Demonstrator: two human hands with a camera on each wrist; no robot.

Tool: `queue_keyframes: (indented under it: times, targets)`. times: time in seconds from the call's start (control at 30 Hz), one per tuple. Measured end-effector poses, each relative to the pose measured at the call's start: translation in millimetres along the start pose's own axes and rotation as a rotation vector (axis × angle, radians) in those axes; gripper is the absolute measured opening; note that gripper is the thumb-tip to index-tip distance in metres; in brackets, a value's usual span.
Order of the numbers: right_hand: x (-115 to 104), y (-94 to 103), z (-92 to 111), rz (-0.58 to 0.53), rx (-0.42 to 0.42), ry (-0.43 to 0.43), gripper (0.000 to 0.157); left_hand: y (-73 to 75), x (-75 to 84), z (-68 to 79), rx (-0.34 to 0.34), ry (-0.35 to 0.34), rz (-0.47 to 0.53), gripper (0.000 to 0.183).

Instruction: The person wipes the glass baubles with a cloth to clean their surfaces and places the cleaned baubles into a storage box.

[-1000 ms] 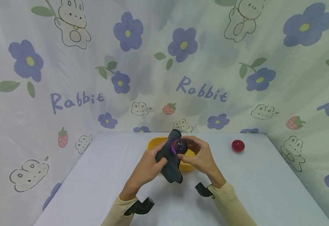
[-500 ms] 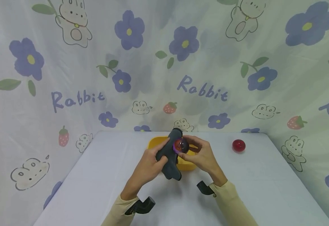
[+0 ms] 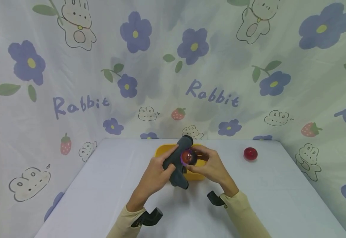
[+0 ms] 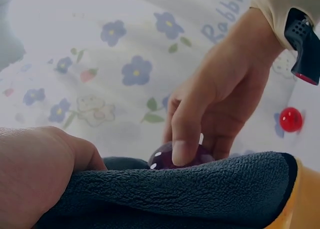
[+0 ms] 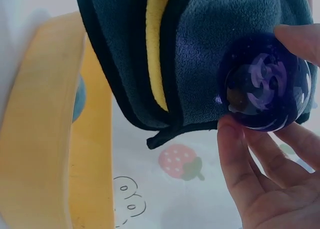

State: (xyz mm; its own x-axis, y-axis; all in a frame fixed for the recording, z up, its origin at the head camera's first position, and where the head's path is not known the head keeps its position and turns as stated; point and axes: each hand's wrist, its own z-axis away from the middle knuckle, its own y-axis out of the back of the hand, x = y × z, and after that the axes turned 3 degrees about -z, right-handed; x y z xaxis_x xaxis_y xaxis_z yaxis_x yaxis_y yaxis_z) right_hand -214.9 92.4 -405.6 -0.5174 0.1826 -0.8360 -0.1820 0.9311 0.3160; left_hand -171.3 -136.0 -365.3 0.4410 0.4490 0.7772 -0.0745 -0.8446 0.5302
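My left hand (image 3: 153,175) grips a folded dark grey-blue cloth (image 3: 174,162), thumb on its near side. Fleecy and dark-edged, the cloth shows a yellow layer between its folds in the right wrist view. A glossy, see-through purple ball (image 5: 265,84) rests against the cloth, pinched between the thumb and fingers of my right hand (image 3: 214,167). From the left wrist, the lower part of this ball is hidden behind the cloth. Both hands hover over the near side of a yellow bin (image 3: 161,150).
A shiny red ball (image 3: 250,153) lies on the white table (image 3: 107,191) to the right. Inside the bin, part of a bluish round thing (image 5: 79,100) shows. A printed curtain (image 3: 161,72) with flowers and rabbits stands behind the table.
The purple ball has turned in my right fingers, showing more of its reddish reflection. The cloth has tilted slightly in my left hand. The red ball stays where it was.
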Motion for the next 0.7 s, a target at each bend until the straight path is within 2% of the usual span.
queue_keyframes:
  times: [0.43, 0.7]
  targets:
    - [-4.2, -6.0, 3.5, -0.006, -0.039, 0.001, 0.056, -1.8, -1.8, -1.3, 0.023, -0.035, -0.051, 0.060]
    - [-7.5, -8.1, 4.1, -0.011, -0.033, 0.001, 0.055, -3.1, -4.4, -1.8, 0.023, -0.050, -0.067, 0.059]
